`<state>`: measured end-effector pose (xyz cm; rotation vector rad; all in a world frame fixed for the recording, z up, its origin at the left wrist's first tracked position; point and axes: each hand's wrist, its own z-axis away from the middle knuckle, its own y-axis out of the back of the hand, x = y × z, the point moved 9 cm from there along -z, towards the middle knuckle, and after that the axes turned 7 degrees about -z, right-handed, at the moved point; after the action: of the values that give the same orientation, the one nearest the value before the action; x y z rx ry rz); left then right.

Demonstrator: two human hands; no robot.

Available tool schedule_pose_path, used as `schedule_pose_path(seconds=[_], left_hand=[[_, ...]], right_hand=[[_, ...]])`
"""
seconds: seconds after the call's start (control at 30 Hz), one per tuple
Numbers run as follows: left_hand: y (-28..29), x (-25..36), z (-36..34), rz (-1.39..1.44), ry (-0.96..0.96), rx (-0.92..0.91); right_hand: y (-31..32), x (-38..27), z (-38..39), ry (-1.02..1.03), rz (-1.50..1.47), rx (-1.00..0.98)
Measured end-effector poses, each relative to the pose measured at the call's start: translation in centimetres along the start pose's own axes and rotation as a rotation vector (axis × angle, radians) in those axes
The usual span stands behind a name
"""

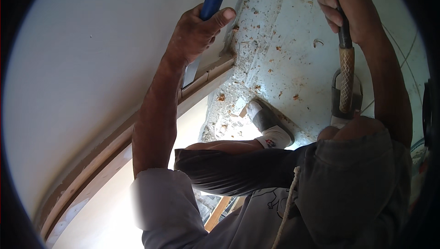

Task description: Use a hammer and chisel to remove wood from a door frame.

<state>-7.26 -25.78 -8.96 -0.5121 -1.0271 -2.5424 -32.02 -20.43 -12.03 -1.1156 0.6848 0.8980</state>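
My left hand (195, 33) is closed around a chisel (213, 2) by its blue handle, thumb lying along the upper end. Below the fist, its flat metal blade points down to a wooden door frame (201, 83), at a notch or joint in the wood. At the upper right, my right hand (355, 8) grips a hammer (347, 72) high on its dark shaft, fingers partly wrapped. The tan, cross-patterned grip end hangs down, and the hammer's head lies beyond the picture's top edge.
A pale wall (91, 65) rises on the left beside the frame. Wood chips (295, 96) and crumbs litter the light floor (302, 61) and the rough concrete strip (229, 104). My sandalled feet (270, 120) stand close by. Wooden strips (217, 213) show at the bottom.
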Motion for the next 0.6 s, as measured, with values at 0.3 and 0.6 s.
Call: schedule_pose_path(seconds=[0.3, 0.6], left_hand=[[0.0, -0.2, 0.2, 0.003, 0.0, 0.017], [0.8, -0.7, 0.7, -0.006, 0.008, 0.054]], right_hand=[[-0.4, 0.4, 0.8, -0.109, 0.083, -0.041], [-2.1, 2.9, 2.4, -0.201, 0.18, -0.142]])
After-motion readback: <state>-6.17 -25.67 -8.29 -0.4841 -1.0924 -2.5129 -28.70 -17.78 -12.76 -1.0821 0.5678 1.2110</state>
